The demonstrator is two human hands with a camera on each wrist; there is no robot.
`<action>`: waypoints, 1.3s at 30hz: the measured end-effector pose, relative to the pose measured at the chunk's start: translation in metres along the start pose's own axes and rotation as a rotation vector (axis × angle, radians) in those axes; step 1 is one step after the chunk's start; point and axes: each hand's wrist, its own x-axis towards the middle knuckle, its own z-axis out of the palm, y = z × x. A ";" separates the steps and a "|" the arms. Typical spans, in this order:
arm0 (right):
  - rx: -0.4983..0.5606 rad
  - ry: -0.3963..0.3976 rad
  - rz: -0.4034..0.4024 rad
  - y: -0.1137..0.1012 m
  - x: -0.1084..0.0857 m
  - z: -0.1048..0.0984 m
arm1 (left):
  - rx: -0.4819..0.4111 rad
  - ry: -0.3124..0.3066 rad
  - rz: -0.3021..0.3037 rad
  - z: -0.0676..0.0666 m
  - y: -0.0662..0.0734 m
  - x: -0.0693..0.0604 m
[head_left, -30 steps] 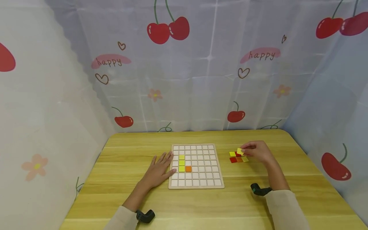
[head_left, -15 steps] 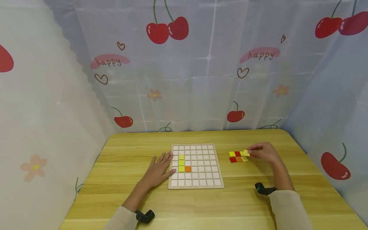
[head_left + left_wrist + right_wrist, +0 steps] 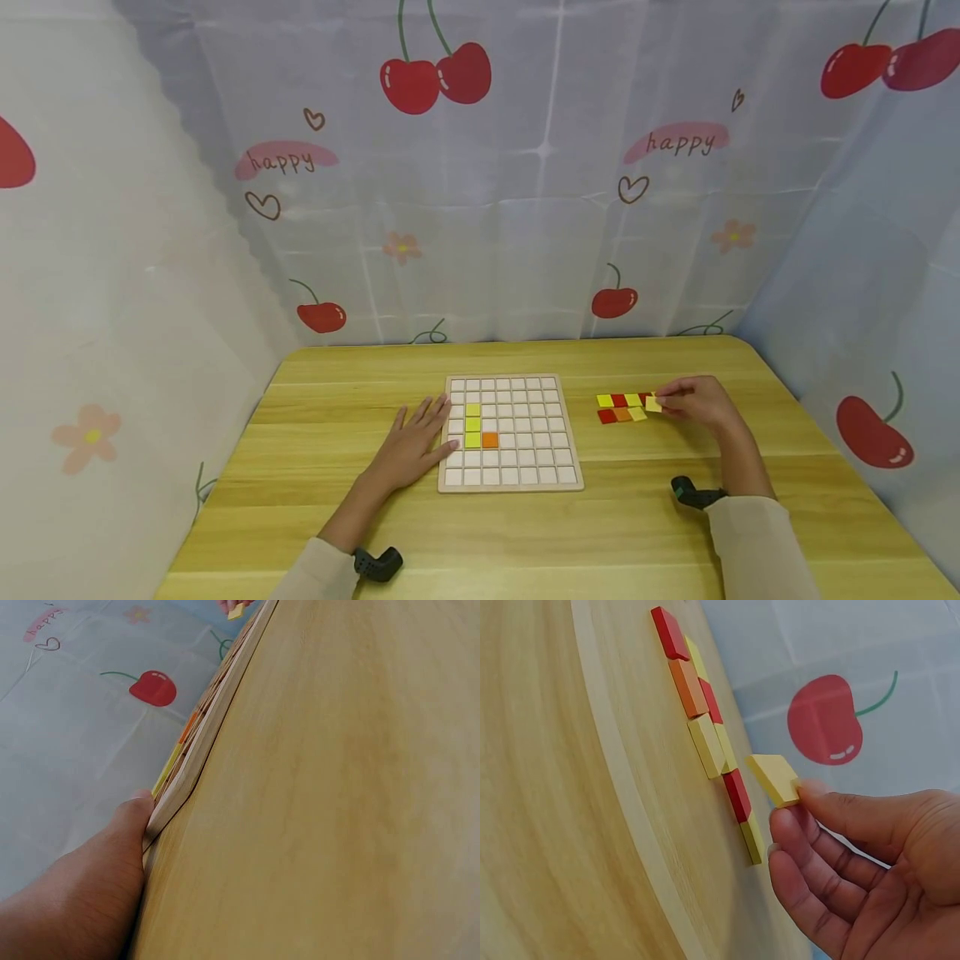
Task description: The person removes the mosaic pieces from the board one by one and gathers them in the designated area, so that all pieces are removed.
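My right hand [image 3: 701, 402] pinches a small yellow square tile [image 3: 774, 778] between thumb and fingertips, held just above the table. Beside it lie two rows of tiles: the nearer row has a red tile [image 3: 670, 634], an orange tile [image 3: 688, 688] and a yellow one. Yellow and red tiles alternate in the farther row, among them a red tile [image 3: 737, 795]. My left hand [image 3: 408, 446] lies with fingers spread on the left edge of a wooden grid board [image 3: 510, 489]. Several yellow tiles [image 3: 472, 424] fill part of one column there, with an orange tile [image 3: 490, 440] beside the lowest.
The board and loose tiles lie on a wood-grain table [image 3: 525, 542]. A curtain [image 3: 480, 208] printed with cherries hangs behind the table and along both sides. Each wrist wears a black device, such as the left wrist device [image 3: 378, 565].
My right hand has moved to the right along the tile rows with the yellow tile in its fingers, uncovering more of the farther row. The left hand has stayed on the board.
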 end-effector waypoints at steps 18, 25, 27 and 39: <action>-0.043 -0.024 0.020 0.007 0.002 -0.001 | -0.004 -0.013 -0.002 -0.002 0.000 0.000; -0.057 -0.014 0.023 0.008 0.003 0.000 | -0.003 0.002 0.012 -0.003 0.001 0.000; -0.059 -0.014 0.026 0.008 0.002 0.000 | -0.002 0.000 0.013 -0.003 0.001 0.000; -0.032 -0.020 0.024 0.004 0.001 0.003 | -0.011 0.011 0.007 -0.002 0.002 -0.001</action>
